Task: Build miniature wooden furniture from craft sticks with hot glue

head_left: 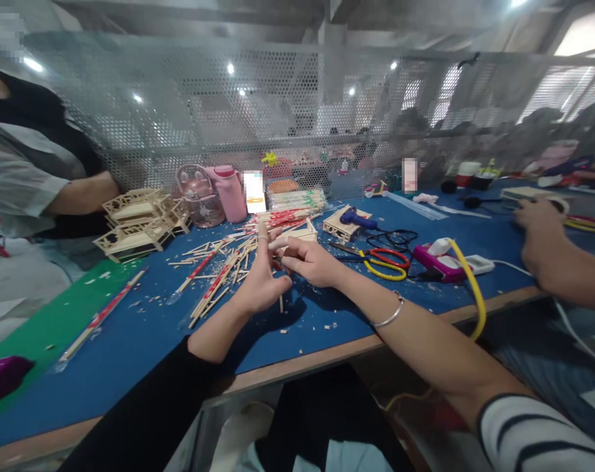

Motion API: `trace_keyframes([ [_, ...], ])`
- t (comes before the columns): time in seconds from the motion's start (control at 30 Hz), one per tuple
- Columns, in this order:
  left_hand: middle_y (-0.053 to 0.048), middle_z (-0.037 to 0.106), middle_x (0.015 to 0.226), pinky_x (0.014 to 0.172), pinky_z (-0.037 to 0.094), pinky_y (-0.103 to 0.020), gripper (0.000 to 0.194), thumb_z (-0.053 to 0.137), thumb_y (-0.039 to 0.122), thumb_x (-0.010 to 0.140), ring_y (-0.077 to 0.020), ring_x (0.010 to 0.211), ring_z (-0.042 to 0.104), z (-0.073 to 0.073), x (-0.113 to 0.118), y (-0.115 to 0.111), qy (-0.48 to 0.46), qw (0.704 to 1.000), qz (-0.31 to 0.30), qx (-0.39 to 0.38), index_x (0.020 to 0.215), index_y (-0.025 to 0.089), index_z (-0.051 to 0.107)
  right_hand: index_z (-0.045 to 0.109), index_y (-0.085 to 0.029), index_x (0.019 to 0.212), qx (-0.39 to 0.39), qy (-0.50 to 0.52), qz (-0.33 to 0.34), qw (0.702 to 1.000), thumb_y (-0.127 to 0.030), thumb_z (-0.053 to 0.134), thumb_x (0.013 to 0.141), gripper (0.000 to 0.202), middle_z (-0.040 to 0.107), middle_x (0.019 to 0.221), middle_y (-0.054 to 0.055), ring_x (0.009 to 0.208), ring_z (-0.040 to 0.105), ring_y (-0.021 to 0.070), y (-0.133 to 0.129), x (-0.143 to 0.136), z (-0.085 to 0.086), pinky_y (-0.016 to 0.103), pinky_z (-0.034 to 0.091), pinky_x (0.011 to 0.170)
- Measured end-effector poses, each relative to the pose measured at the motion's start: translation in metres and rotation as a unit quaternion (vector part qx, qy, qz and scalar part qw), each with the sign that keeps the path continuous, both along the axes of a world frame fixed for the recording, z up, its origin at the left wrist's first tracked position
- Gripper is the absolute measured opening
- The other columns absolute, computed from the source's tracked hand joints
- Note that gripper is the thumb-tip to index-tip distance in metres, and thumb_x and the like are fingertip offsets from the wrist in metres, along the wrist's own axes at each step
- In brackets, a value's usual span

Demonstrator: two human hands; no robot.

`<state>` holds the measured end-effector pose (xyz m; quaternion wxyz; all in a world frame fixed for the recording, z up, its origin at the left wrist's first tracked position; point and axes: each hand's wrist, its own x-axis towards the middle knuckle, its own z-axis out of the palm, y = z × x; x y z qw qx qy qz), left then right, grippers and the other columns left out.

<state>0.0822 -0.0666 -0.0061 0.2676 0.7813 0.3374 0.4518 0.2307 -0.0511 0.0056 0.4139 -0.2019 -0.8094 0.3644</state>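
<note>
My left hand is raised over the blue table, palm turned inward, fingers pointing up. Beside it, my right hand has its fingers bent toward the left fingers. A thin wooden stick points down just below the hands; its upper end is hidden, and which fingers touch it cannot be made out. Behind the hands lies a pale wooden piece, partly covered by them. Loose sticks are heaped to the left. A small wooden frame stands behind on the right, with a blue glue gun on it.
Scissors and a purple power strip lie right. Wooden models, a pink bottle and a lit phone stand behind left. A person's hand is at far right; another person stands left.
</note>
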Motion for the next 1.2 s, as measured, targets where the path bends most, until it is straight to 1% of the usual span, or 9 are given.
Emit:
trace_keyframes([
  [0.13, -0.013, 0.032, 0.144, 0.074, 0.048, -0.028, 0.102, 0.056, 0.010, 0.063, -0.0207, 0.110, 0.050, 0.005, -0.008, 0.006, -0.003, 0.999, 0.022, 0.024, 0.146, 0.029, 0.000, 0.052, -0.019, 0.104, -0.045, 0.011, 0.022, 0.999, -0.018, 0.046, 0.084, 0.021, 0.059, 0.074, -0.002, 0.063, 0.054, 0.0084, 0.003, 0.006, 0.005, 0.022, 0.044, 0.062],
  [0.33, -0.009, 0.052, 0.121, 0.062, 0.044, -0.023, 0.061, 0.053, 0.020, 0.076, -0.0118, 0.079, 0.052, 0.018, -0.025, 0.012, -0.097, 0.974, 0.180, 0.099, 0.134, 0.025, 0.036, 0.055, -0.017, 0.093, -0.136, 0.057, -0.021, 0.989, -0.034, 0.060, 0.080, 0.022, 0.067, 0.078, 0.002, 0.063, 0.061, 0.0097, 0.015, 0.041, 0.019, 0.018, 0.041, 0.048],
  [0.5, -0.009, 0.059, 0.108, 0.056, 0.045, -0.026, 0.049, 0.034, 0.044, 0.090, -0.0110, 0.066, 0.054, 0.012, 0.000, -0.005, -0.074, 0.995, -0.010, -0.071, 0.134, 0.023, 0.036, 0.063, -0.017, 0.083, -0.153, -0.018, 0.015, 0.988, -0.037, 0.071, 0.069, 0.026, 0.055, 0.051, -0.006, 0.037, 0.043, 0.0047, 0.014, 0.043, 0.015, 0.017, 0.032, 0.037],
  [0.6, -0.003, 0.060, 0.077, 0.059, 0.045, -0.026, 0.042, 0.041, 0.045, 0.088, -0.0113, 0.061, 0.052, 0.005, 0.015, -0.016, 0.023, 0.992, -0.055, -0.111, 0.118, 0.017, 0.053, 0.062, -0.017, 0.077, -0.121, 0.063, -0.065, 0.989, -0.039, 0.073, 0.066, 0.027, 0.049, 0.049, -0.008, 0.037, 0.038, 0.0035, 0.020, 0.041, 0.015, 0.017, 0.029, 0.036],
  [0.77, -0.002, 0.063, 0.072, 0.063, 0.044, -0.024, 0.031, 0.050, 0.041, 0.084, -0.0121, 0.066, 0.053, 0.003, 0.013, -0.023, 0.177, 0.972, -0.121, -0.101, 0.082, 0.016, 0.068, 0.058, -0.018, 0.079, -0.102, 0.230, -0.228, 0.941, -0.043, 0.071, 0.067, 0.031, 0.062, 0.071, -0.002, 0.054, 0.051, 0.0057, 0.040, 0.055, 0.016, 0.015, 0.034, 0.041],
  [0.83, -0.002, 0.064, 0.073, 0.061, 0.043, -0.024, 0.030, 0.053, 0.041, 0.082, -0.0125, 0.065, 0.054, 0.006, 0.006, -0.014, 0.139, 0.986, -0.063, -0.065, 0.089, 0.016, 0.068, 0.058, -0.017, 0.084, -0.144, 0.195, -0.227, 0.943, -0.043, 0.067, 0.071, 0.030, 0.065, 0.073, 0.000, 0.056, 0.055, 0.0069, 0.044, 0.054, 0.011, 0.015, 0.035, 0.040],
  [0.9, -0.003, 0.064, 0.076, 0.062, 0.044, -0.025, 0.035, 0.053, 0.040, 0.082, -0.0128, 0.065, 0.054, 0.010, -0.005, 0.005, 0.015, 0.994, 0.104, 0.022, 0.105, 0.016, 0.063, 0.058, -0.016, 0.088, -0.200, 0.128, -0.194, 0.952, -0.038, 0.063, 0.076, 0.025, 0.065, 0.069, 0.000, 0.051, 0.055, 0.0067, 0.045, 0.044, 0.001, 0.014, 0.035, 0.037],
  [0.97, -0.004, 0.063, 0.086, 0.070, 0.046, -0.027, 0.037, 0.048, 0.037, 0.085, -0.0134, 0.073, 0.056, 0.016, -0.017, 0.030, -0.085, 0.965, 0.231, 0.086, 0.113, 0.015, 0.056, 0.057, -0.015, 0.088, -0.239, 0.073, -0.156, 0.956, -0.028, 0.060, 0.080, 0.015, 0.064, 0.064, 0.000, 0.051, 0.056, 0.0064, 0.044, 0.027, -0.010, 0.013, 0.038, 0.039],
  [1.2, -0.009, 0.065, 0.102, 0.086, 0.044, -0.032, 0.040, 0.045, 0.037, 0.086, -0.0166, 0.091, 0.059, 0.010, -0.038, 0.087, -0.042, 0.974, 0.220, 0.039, 0.117, 0.014, 0.052, 0.053, -0.017, 0.082, -0.249, 0.052, -0.148, 0.956, -0.016, 0.057, 0.080, 0.004, 0.066, 0.070, 0.000, 0.060, 0.063, 0.0087, 0.044, -0.009, -0.024, 0.014, 0.046, 0.043],
])
